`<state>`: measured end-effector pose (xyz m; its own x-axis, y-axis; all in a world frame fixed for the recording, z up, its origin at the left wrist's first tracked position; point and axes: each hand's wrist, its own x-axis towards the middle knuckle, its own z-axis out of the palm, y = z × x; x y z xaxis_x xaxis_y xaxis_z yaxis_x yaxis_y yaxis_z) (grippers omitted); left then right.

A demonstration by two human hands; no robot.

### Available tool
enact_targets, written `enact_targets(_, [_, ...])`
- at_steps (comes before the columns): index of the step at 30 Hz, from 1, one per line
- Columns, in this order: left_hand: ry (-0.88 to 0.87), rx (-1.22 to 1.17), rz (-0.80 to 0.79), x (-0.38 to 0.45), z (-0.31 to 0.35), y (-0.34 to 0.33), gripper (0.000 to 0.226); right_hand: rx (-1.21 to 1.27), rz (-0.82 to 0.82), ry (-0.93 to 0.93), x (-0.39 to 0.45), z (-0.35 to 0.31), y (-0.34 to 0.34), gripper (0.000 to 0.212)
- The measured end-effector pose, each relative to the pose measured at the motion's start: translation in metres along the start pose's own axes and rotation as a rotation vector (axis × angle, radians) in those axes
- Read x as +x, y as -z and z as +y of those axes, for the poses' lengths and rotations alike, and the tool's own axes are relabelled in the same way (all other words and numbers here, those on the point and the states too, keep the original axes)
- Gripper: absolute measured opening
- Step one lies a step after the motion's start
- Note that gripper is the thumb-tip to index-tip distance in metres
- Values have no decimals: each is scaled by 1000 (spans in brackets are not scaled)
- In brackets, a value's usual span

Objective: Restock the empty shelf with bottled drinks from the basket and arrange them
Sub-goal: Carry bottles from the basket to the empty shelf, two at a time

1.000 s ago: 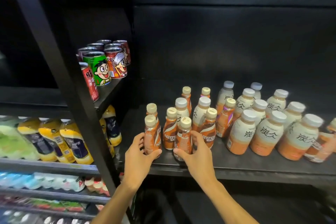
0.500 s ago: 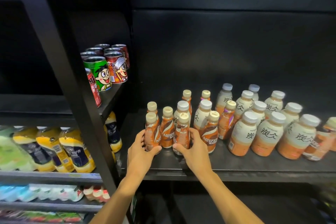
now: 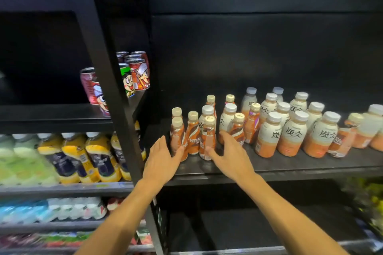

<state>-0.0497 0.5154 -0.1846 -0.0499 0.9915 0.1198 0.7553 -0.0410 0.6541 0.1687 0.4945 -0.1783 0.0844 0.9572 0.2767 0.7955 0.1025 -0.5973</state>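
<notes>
Where post [image 3: 116,97] stands, cans [image 3: 132,76] half-hidden (labels blurred).

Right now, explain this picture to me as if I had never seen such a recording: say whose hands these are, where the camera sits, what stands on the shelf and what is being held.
There is no machine here. A person wears one wide-angle camera on the head, looking forward and down, so both bare arms reach in from the bottom edge.

The left hand and the right hand lie open at the front of a black shelf. Their fingers are fairly straight, on either side of a group of small brown coffee bottles; the thumbs seem to touch the front bottles. Neither hand grips anything.

To the right of that group stand larger white-and-orange bottles with white caps, in rough rows. The picture does not show a basket.

In the unit to the left are cartoon-printed cans and, one shelf lower, yellow-topped bottles.
</notes>
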Motion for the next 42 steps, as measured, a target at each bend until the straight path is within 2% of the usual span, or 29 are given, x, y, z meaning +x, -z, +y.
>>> enact_targets(2, [-9, 96, -52, -10, 7, 11, 81, -91, -14, 62, -4, -6, 14, 48])
enact_targets(4, [-22, 158, -51, -23, 18, 22, 72, -164, -35, 109, -9, -9, 28, 44])
enact_targets(10, [-77, 340, -1, -80, 46, 45, 64, -321, -91, 282, -31, -8, 63, 55])
enact_targets(15, [-78, 435, 34, -147, 32, 71, 61, -335, -143, 414, -57, -25, 68, 55])
enact_targets(19, [42, 508, 70, -200, -7, 106, 58, -289, -205, 490, -83, -61, 50, 55])
enact_targets(22, [176, 568, 68, -235, -41, 135, 66, -266, -285, 526, -107, -98, 32, 67])
enact_targets(26, [317, 587, 73, -278, -92, 172, 73, -226, -328, 622, -141, -150, 3, 68])
enact_targets(33, [419, 600, 152, -351, -181, 236, 71, -214, -388, 787, -189, -251, -68, 69])
enact_targets(42, [543, 542, 228, -416, -282, 295, 69, -228, -569, 862, -253, -349, -172, 75])
